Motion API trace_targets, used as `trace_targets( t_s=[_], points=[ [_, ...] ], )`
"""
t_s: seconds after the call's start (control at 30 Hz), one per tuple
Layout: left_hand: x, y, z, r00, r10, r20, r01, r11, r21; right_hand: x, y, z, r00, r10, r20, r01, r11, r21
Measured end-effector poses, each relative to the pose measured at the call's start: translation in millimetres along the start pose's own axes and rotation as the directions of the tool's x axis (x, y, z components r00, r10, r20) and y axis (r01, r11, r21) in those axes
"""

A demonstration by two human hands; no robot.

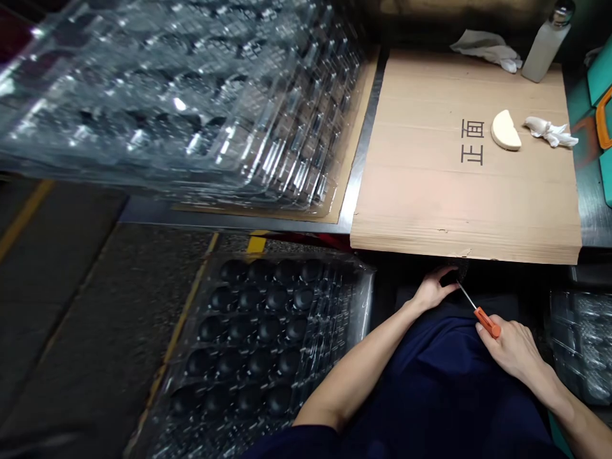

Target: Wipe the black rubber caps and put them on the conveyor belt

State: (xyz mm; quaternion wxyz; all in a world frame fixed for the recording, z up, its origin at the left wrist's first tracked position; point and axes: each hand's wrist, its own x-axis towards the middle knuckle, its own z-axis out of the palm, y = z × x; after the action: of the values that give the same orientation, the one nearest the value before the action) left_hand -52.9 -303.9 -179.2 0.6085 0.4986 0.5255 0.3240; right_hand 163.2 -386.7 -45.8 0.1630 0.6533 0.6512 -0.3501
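Two stacks of clear plastic trays at left: upper stack [191, 83] on the bench [348, 210], lower stack [258, 331], dark round hollows showing, below bench level. Next, left hand [431, 292] near front edge of cardboard sheet [415, 172]; grip with thumb and forefinger parted, cannot tell whether pinching anything in the shadow. Orange-handled tool [488, 323], slim metal shaft pointing toward left fingertips; grip of right hand [514, 344] closed around it. On cardboard: cream half-round pad [504, 132], crumpled white tissue [549, 131] beside it; toward back, capped bottle [545, 48]. Far right, teal case [602, 83].
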Motion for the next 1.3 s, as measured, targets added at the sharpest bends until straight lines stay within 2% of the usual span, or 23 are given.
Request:
trace_targets(
  t_s=[0.07, 0.13, 0.2, 0.27, 0.33, 0.43, 0.53, 0.67, 0.77, 0.83, 0.87, 0.9, 0.93, 0.97, 1.0, 1.07, 1.1, 1.17, 1.2, 1.23, 1.27, 1.3],
  points=[
    [-0.4, -0.6, 2.4, 0.998, -0.055, -0.019, 0.053, 0.996, -0.069, 2.3, -3.3, -0.7, 1.000, 0.000, -0.003, 0.000, 1.000, -0.001],
    [3.8, -0.7, 6.0, 0.972, -0.221, -0.076, 0.192, 0.942, -0.277, 4.6, -5.6, 0.7, 1.000, -0.027, -0.007, 0.027, 1.000, -0.014],
    [11.2, 0.9, 8.4, 0.910, -0.411, -0.044, 0.328, 0.783, -0.529, 6.2, -7.1, 4.1, 0.998, -0.060, 0.001, 0.060, 0.997, -0.048],
    [18.7, 4.8, 8.6, 0.845, -0.532, 0.049, 0.409, 0.586, -0.699, 6.8, -8.0, 8.4, 0.997, -0.076, 0.004, 0.076, 0.993, -0.090],
    [23.4, 9.8, 7.4, 0.798, -0.591, 0.117, 0.442, 0.443, -0.780, 6.7, -7.9, 12.2, 0.997, -0.079, -0.008, 0.077, 0.990, -0.119],
    [23.9, 16.5, 6.3, 0.776, -0.608, 0.169, 0.448, 0.343, -0.825, 6.1, -5.4, 15.7, 0.996, -0.080, -0.028, 0.076, 0.989, -0.128],
    [20.0, 19.8, 7.5, 0.795, -0.575, 0.192, 0.449, 0.346, -0.823, 6.4, -1.7, 17.8, 0.996, -0.076, -0.044, 0.071, 0.991, -0.116],
    [13.3, 18.5, 9.4, 0.860, -0.489, 0.143, 0.399, 0.473, -0.786, 7.5, 0.1, 20.0, 0.996, -0.060, -0.070, 0.056, 0.997, -0.058],
    [8.0, 14.6, 8.3, 0.877, -0.460, 0.139, 0.409, 0.562, -0.718, 3.4, 5.7, 17.7, 0.991, -0.081, -0.102, 0.085, 0.996, 0.030],
    [5.0, 12.1, 6.7, 0.882, -0.456, 0.117, 0.411, 0.624, -0.665, -5.7, 17.5, 12.9, 0.976, -0.124, -0.177, 0.147, 0.981, 0.124],
    [3.6, 11.2, 6.2, 0.891, -0.443, 0.097, 0.400, 0.664, -0.632, -12.6, 26.3, 9.4, 0.959, -0.130, -0.250, 0.179, 0.966, 0.186],
    [2.0, 10.8, 6.3, 0.904, -0.420, 0.078, 0.382, 0.714, -0.586, -20.5, 36.7, 5.2, 0.931, -0.107, -0.349, 0.204, 0.945, 0.256],
    [0.0, 11.0, 7.1, 0.921, -0.385, 0.062, 0.359, 0.772, -0.525, -28.9, 48.4, 0.0, 0.883, -0.036, -0.469, 0.215, 0.918, 0.333],
    [-2.7, 12.1, 8.8, 0.937, -0.345, 0.057, 0.332, 0.829, -0.450, -36.5, 61.0, -6.4, 0.804, 0.083, -0.589, 0.212, 0.885, 0.415],
    [-6.4, 14.4, 11.2, 0.950, -0.305, 0.066, 0.307, 0.875, -0.374, -42.4, 74.3, -14.1, 0.688, 0.226, -0.690, 0.217, 0.843, 0.492],
    [-17.0, 24.1, 17.0, 0.963, -0.239, 0.125, 0.264, 0.930, -0.255, -44.8, 103.4, -33.1, 0.379, 0.475, -0.794, 0.294, 0.752, 0.590],
    [-23.9, 32.2, 19.3, 0.964, -0.208, 0.166, 0.241, 0.947, -0.213, -40.3, 119.3, -43.7, 0.225, 0.549, -0.805, 0.366, 0.718, 0.592],
    [-38.9, 56.0, 19.7, 0.961, -0.126, 0.247, 0.163, 0.978, -0.134, -20.7, 154.2, -64.8, -0.036, 0.616, -0.787, 0.515, 0.686, 0.514],
    [-45.7, 71.5, 16.8, 0.961, -0.056, 0.271, 0.080, 0.994, -0.080, -6.9, 172.7, -74.2, -0.088, 0.629, -0.773, 0.541, 0.681, 0.493],
    [-50.9, 89.1, 11.4, 0.959, 0.041, 0.281, -0.039, 0.999, -0.012, 8.5, 191.1, -82.2, -0.088, 0.640, -0.763, 0.541, 0.674, 0.503],
    [-53.4, 108.1, 3.7, 0.948, 0.162, 0.272, -0.187, 0.980, 0.067, 24.8, 208.7, -88.8, -0.072, 0.658, -0.750, 0.535, 0.660, 0.528],
    [-52.6, 127.9, -6.0, 0.923, 0.297, 0.243, -0.340, 0.927, 0.157, 41.5, 224.5, -94.0, -0.028, 0.669, -0.742, 0.532, 0.639, 0.556]
  ],
)
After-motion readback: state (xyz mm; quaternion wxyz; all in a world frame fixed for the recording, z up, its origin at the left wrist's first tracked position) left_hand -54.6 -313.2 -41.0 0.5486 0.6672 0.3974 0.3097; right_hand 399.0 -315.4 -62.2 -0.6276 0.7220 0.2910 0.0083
